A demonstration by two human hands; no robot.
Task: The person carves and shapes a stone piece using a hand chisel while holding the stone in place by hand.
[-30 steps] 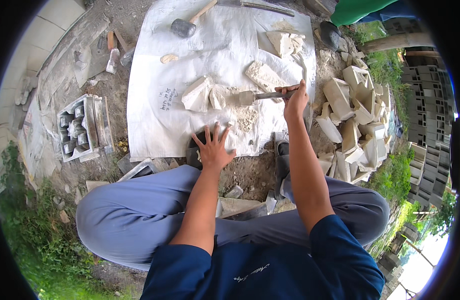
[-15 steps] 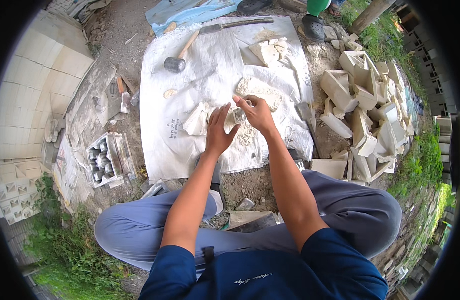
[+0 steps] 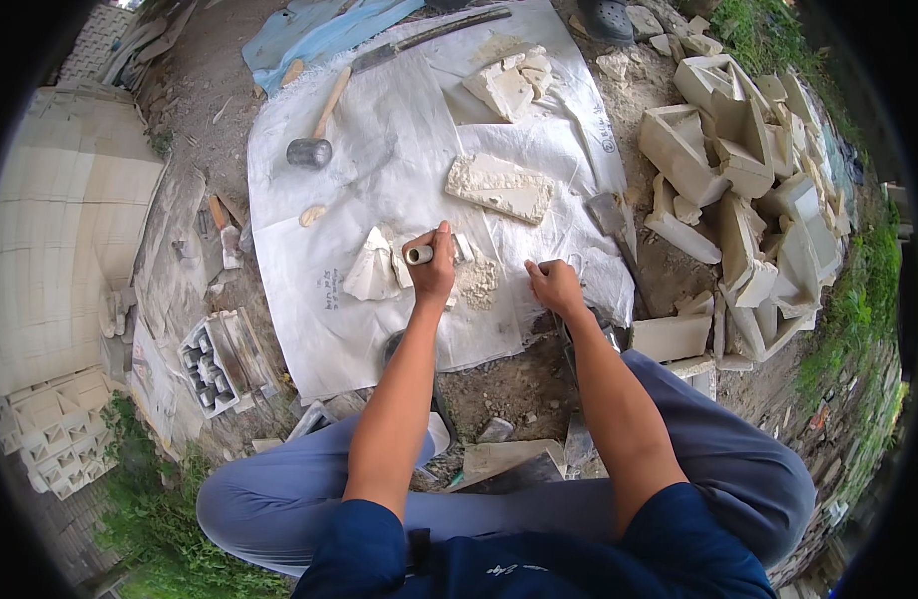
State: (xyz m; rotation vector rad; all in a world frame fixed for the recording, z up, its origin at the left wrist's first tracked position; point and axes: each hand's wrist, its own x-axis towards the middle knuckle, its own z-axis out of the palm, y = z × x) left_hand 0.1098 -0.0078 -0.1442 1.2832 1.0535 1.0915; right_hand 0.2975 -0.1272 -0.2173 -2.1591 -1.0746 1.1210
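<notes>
My left hand (image 3: 431, 268) is closed around a tool with a hollow, tube-like handle end (image 3: 419, 256). A pale flat part shows on the other side of my fingers, and the rest of the tool is covered by the hand. Broken cream-coloured chunks (image 3: 372, 268) lie just left of that hand, and crumbs (image 3: 477, 285) are scattered to its right. Over the right part of the sheet is my right hand (image 3: 557, 288), its fingers curled together; what they hold, if anything, is hidden. A rough cream slab (image 3: 501, 188) rests beyond both hands.
A white sheet (image 3: 309, 230) covers the ground before me. On it lie a mallet (image 3: 310, 152), a long dark-bladed tool (image 3: 434, 36), a flat-bladed tool (image 3: 611, 215) and a rubble heap (image 3: 509, 85). Cast block pieces (image 3: 684, 155) are piled at right; a metal mould (image 3: 220, 364) sits at left.
My hands have parted: the right has left the tool and moved right and nearer to me. My left hand, open before, now grips the tool. The whole view has shifted a little.
</notes>
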